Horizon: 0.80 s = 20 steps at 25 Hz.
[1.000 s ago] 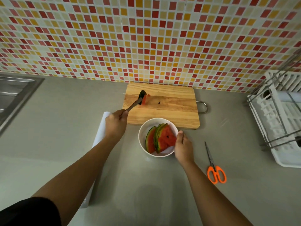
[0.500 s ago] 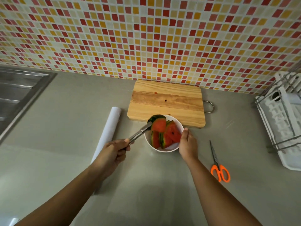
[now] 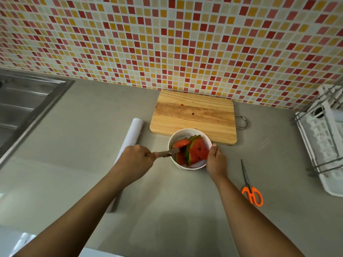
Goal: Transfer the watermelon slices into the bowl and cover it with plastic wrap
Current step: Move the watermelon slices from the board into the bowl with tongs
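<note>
A person is finishing the fruit transfer on a grey counter (image 3: pixel 167 210). Far to the left of the grip a steel sink (image 3: pixel 24 104) is sitting idle, and the roll of plastic wrap (image 3: pixel 134 132) is lying untouched, running from just beyond the left hand (image 3: pixel 135 160) back under its forearm. That hand, fingers curled round the handles, is squeezing a pair of metal tongs (image 3: pixel 165 153). Their tips are reaching over the near-left rim of the white bowl (image 3: pixel 185 131) and meeting the newest of the watermelon slices (image 3: pixel 198 151); whether they are pinching it cannot be told. Right of the grip, the right hand (image 3: pixel 216 161) is cupping the bowl's other side, thumb up at the rim. A second ago the tongs were out on the wooden cutting board (image 3: pixel 194 115), taking up the last slice; half a second ago that slice was hanging above the bowl. Now it is lying on the stack inside, and the board beyond the grip is showing only a red juice spot and a dark seed. The transfer is looking complete, leaving the wrapping to do. Well right of the grip, the orange-handled scissors (image 3: pixel 250 190) and a white dish rack (image 3: pixel 323 138) are lying where they were.
</note>
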{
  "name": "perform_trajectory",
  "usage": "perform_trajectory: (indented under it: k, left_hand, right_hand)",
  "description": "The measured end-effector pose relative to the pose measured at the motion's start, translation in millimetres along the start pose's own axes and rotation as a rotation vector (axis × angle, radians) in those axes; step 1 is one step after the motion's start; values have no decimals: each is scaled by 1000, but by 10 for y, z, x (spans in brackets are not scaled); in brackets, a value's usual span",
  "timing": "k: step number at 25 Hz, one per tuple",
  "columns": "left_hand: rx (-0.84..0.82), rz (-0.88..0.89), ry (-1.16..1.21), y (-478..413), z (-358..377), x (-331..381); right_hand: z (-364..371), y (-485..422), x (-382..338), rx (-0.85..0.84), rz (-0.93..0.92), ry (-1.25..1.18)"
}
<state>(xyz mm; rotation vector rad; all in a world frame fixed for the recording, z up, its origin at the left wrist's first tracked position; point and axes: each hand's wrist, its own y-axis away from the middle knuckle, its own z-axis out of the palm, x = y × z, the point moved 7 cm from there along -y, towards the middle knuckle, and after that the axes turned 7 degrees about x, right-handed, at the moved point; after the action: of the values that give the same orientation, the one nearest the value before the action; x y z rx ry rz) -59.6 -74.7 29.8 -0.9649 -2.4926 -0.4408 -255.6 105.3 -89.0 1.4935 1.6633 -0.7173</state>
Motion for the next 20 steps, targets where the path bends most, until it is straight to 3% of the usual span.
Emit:
perform_trajectory:
  k: [3,7,11,17,20]
  left_hand:
    - [115,89,-87,1,-116,140]
    - [110,117,53,57,-79,177]
    - [342,98,132,37,-206,69]
    - [173,154,40,39,206,99]
    - [308,115,116,-22,49,92]
  right_hand:
    - [6,5,-16,-8,2,8]
    - [-8,3,-38,-29,-12,22]
    - [-11,14,-55,-45,-5,21]
    - [-3,1,-39,-38,44,68]
    - [-1,1,-26,-36,50,43]
